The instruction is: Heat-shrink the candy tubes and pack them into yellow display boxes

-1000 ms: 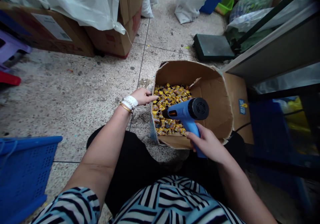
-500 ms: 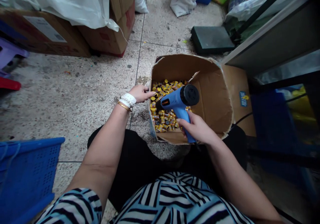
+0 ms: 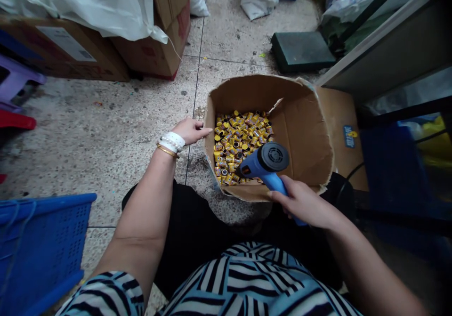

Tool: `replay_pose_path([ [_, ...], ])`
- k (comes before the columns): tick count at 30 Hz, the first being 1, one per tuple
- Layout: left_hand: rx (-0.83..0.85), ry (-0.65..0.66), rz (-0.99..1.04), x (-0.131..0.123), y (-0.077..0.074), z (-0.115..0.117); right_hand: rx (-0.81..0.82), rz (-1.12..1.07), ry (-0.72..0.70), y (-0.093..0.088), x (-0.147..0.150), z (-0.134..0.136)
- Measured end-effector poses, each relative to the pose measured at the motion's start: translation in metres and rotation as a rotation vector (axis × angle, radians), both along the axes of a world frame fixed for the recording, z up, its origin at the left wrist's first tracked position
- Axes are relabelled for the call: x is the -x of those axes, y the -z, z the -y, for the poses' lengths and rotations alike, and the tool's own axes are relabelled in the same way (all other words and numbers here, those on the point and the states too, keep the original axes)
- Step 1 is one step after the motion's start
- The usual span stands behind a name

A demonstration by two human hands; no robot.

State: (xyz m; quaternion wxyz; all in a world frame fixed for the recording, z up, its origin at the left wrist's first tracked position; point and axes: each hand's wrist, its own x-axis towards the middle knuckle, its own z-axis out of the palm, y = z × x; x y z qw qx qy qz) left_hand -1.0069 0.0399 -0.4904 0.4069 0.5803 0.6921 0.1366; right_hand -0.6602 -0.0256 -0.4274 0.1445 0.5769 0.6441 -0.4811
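Heat gun (image 3: 267,174) over carton (image 3: 303,137); speckled floor (image 3: 137,104), blue basket (image 3: 42,236), boxes (image 3: 160,61).

The right hand (image 3: 305,203) grips a probable heat gun (image 3: 254,164).

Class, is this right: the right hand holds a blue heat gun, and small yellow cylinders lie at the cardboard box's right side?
Wrong side: the head view shows the small yellow cylinders at the left side of the cardboard box. The rest stands.
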Motion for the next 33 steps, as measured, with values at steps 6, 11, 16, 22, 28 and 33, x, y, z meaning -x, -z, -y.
replay_pose_path([
  [6, -0.060, -0.030, -0.036, -0.005, 0.005, -0.004, -0.018, -0.037, -0.065, -0.001, 0.020, 0.002],
  [11, -0.094, -0.082, 0.055, -0.012, 0.017, -0.009, -0.166, -0.063, -0.014, 0.008, 0.042, -0.019],
  [16, -0.101, -0.130, 0.046, -0.023, 0.013, -0.009, -0.110, -0.130, 0.004, 0.005, 0.042, -0.026],
  [22, -0.039, -0.190, -0.058, -0.026, 0.010, -0.014, 0.044, -0.169, -0.006, 0.012, 0.034, -0.024],
  [28, -0.021, -0.138, -0.220, -0.008, 0.004, -0.011, -0.373, -0.107, 0.153, 0.037, 0.074, -0.069],
  [33, -0.046, -0.101, -0.223, -0.005, 0.007, -0.004, -0.479, -0.055, 0.228, 0.037, 0.079, -0.086],
])
